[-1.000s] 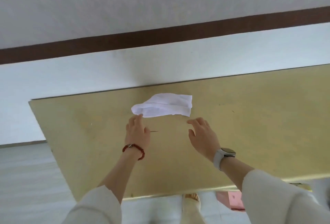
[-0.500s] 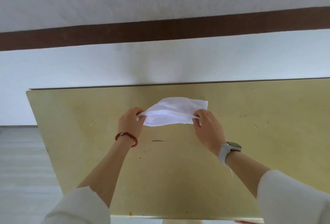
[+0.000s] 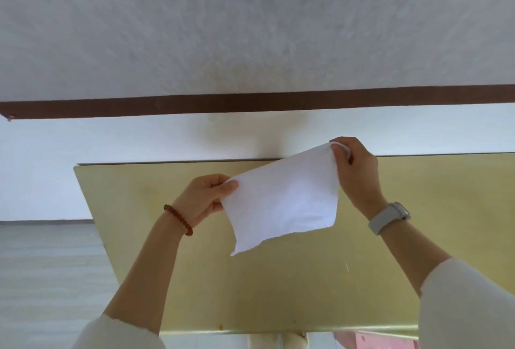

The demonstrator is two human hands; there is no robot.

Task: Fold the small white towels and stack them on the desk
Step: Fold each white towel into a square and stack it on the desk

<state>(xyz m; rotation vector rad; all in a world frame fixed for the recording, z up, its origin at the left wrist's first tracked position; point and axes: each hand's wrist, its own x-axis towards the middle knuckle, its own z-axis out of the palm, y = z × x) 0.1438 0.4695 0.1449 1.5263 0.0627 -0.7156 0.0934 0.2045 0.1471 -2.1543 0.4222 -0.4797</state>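
Both hands are raised above the worktop [image 3: 418,237], forearms reaching forward out of pale sleeves. The left hand [image 3: 204,199] pinches the towel [image 3: 284,201] at its upper left corner, thumb on top. The right hand [image 3: 355,170], higher and nearer the worktop's far edge, pinches the upper right corner with curled fingers. One towel is in view (white, spread open and hanging slanted), held clear of the worktop over its middle. One red bead bracelet [image 3: 178,219] circles the left wrist; one pale watch [image 3: 388,217] the right.
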